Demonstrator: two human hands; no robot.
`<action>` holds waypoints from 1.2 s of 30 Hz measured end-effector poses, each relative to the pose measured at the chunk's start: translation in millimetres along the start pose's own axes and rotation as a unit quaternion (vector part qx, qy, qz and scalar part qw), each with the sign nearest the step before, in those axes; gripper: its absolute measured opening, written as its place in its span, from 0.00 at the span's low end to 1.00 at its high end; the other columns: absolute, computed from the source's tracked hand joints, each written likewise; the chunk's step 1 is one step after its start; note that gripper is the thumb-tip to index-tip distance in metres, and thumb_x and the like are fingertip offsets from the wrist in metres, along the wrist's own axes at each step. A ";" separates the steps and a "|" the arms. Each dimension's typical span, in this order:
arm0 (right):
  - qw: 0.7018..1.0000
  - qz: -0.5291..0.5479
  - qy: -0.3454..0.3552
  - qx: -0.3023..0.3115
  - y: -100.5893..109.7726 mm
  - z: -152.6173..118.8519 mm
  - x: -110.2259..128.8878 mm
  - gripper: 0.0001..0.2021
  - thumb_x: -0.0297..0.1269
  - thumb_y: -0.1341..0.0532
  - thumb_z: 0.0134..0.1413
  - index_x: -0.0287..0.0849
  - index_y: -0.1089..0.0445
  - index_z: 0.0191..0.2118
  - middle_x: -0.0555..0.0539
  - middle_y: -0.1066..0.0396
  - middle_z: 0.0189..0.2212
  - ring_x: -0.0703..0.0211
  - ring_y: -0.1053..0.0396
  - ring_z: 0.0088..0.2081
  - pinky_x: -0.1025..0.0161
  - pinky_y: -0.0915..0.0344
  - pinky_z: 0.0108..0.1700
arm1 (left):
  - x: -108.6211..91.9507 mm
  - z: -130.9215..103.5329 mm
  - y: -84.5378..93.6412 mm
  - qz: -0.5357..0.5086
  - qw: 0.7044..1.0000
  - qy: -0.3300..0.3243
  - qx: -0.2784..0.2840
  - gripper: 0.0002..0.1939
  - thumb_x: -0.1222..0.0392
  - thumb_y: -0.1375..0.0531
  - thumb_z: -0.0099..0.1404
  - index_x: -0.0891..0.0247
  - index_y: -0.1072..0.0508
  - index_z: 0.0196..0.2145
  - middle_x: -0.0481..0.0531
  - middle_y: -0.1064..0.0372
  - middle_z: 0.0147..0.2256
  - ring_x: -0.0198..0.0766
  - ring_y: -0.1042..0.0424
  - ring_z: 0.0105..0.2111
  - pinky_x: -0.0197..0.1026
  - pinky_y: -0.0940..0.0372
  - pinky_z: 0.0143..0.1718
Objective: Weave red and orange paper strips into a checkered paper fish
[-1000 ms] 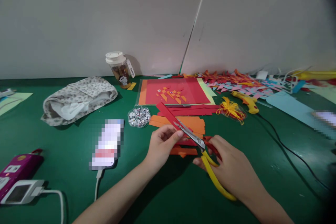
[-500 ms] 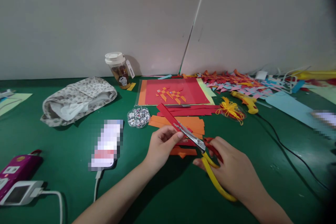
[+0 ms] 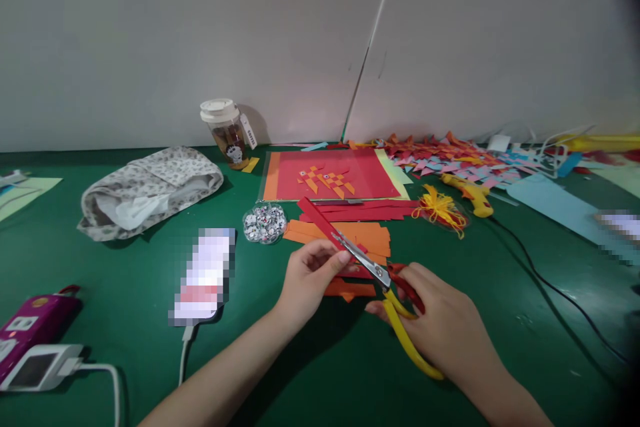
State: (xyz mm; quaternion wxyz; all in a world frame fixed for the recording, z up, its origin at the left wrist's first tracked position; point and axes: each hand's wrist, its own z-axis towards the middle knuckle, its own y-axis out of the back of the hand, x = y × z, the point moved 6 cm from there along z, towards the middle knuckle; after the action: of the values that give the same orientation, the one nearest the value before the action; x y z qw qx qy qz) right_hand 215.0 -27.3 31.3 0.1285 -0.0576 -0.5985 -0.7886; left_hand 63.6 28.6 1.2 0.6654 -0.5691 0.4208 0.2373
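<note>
The table (image 3: 125,293) runs out of view on its left, right and near sides; its far edge meets the wall (image 3: 200,27). Both forearms reach in from the near side, cut off at the bottom. The right hand (image 3: 433,310) curls around the handles of the scissors, knuckles up. The left hand (image 3: 313,273) is bent at the fingers, thumb and forefinger pinching the red strip (image 3: 315,217), its other fingertips hidden. The strip slants up and away toward the table's far edge, midway along; its lower end is lost behind hand and blades. Toward the far left corner, a cloth bag (image 3: 160,177) gapes, something white inside. A red sheet (image 3: 367,173) lies near the far edge, under a clear cover. The scissors (image 3: 379,272) point up and left, blades over the strip; whether they bite into it is hard to tell. Left of the hands, the phone (image 3: 203,273) is blurred into blocks. At the far edge, a lidded cup (image 3: 227,133) holds something brown. A clear packet (image 3: 265,223) of small black-and-white discs sits left of the strip.
</note>
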 end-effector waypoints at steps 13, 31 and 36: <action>1.000 -0.014 0.004 -0.022 0.4 -1.8 0.9 0.15 0.50 0.41 0.48 0.44 0.41 0.24 0.54 0.39 0.21 0.64 0.38 0.18 0.67 0.48 0.20 | 2.5 0.4 2.4 0.042 0.999 0.009 -0.014 0.09 0.57 0.34 0.53 0.66 0.26 0.28 0.50 0.25 0.28 0.37 0.25 0.30 0.39 0.30 0.36; 0.999 -0.035 0.009 -0.017 -1.1 -8.8 -2.0 0.15 0.50 0.42 0.48 0.45 0.42 0.24 0.54 0.39 0.21 0.64 0.38 0.18 0.68 0.50 0.19 | -11.9 5.4 9.6 0.050 0.998 -0.021 -0.023 0.10 0.58 0.33 0.52 0.66 0.29 0.25 0.46 0.30 0.25 0.30 0.30 0.25 0.33 0.33 0.31; 0.999 -0.036 0.005 0.006 -2.0 -8.1 0.4 0.13 0.49 0.43 0.48 0.45 0.41 0.26 0.54 0.38 0.21 0.63 0.36 0.19 0.68 0.49 0.19 | -9.7 3.7 7.5 0.072 0.997 -0.034 -0.012 0.10 0.57 0.33 0.53 0.66 0.28 0.25 0.46 0.31 0.23 0.29 0.33 0.23 0.31 0.35 0.28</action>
State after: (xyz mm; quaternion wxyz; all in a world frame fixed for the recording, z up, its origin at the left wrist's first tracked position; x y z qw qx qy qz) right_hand 214.5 -34.7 27.3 0.1033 -0.0312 -0.6043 -0.7894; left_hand 53.6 35.5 5.1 0.6535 -0.5370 0.4350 0.3087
